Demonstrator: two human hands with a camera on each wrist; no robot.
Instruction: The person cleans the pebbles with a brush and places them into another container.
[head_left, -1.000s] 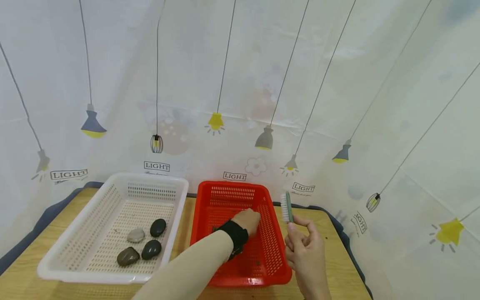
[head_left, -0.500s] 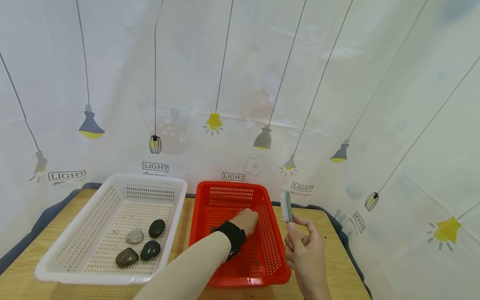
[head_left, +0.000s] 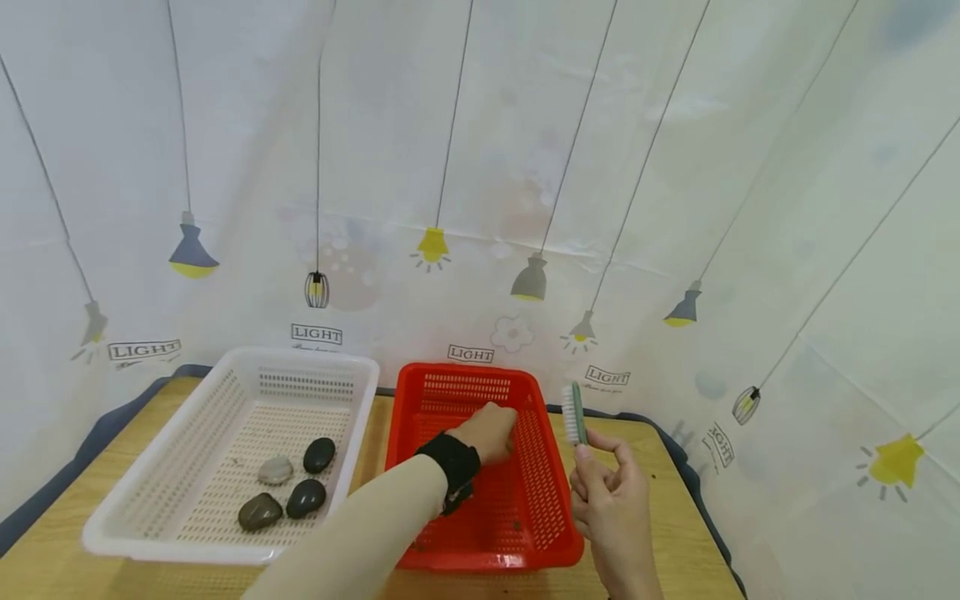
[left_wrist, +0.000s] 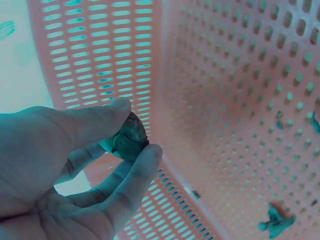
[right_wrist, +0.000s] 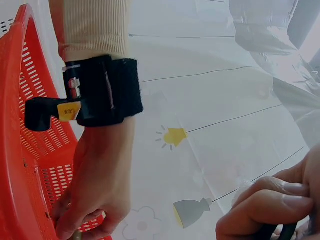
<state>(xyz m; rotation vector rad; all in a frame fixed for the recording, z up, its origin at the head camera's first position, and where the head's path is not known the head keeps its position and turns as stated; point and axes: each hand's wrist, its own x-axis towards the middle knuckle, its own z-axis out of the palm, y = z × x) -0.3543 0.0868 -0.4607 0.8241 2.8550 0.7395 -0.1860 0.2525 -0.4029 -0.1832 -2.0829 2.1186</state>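
Note:
My left hand point(head_left: 486, 433) is inside the red plastic basket point(head_left: 491, 521), wrist banded in black. In the left wrist view, its thumb and fingertips pinch a dark, rough-surfaced stone point(left_wrist: 131, 137) close to the slotted basket wall; in the head view the hand hides this stone. Just right of the basket, my right hand point(head_left: 613, 500) holds a small brush point(head_left: 576, 414) with a green back and white bristles. The brush stands upright, bristles facing left, apart from the stone.
A white basket point(head_left: 281, 425) on the left holds several stones: two black ones point(head_left: 306, 498), a brown one point(head_left: 260, 512) and a grey one point(head_left: 275, 470). Dark crumbs point(left_wrist: 276, 221) lie on the red basket's floor. Behind the wooden table point(head_left: 675, 533) hangs a lamp-patterned sheet point(head_left: 450, 150).
My left hand has risen slightly and shifted a little left inside the red basket. The right hand keeps the brush in the same place.

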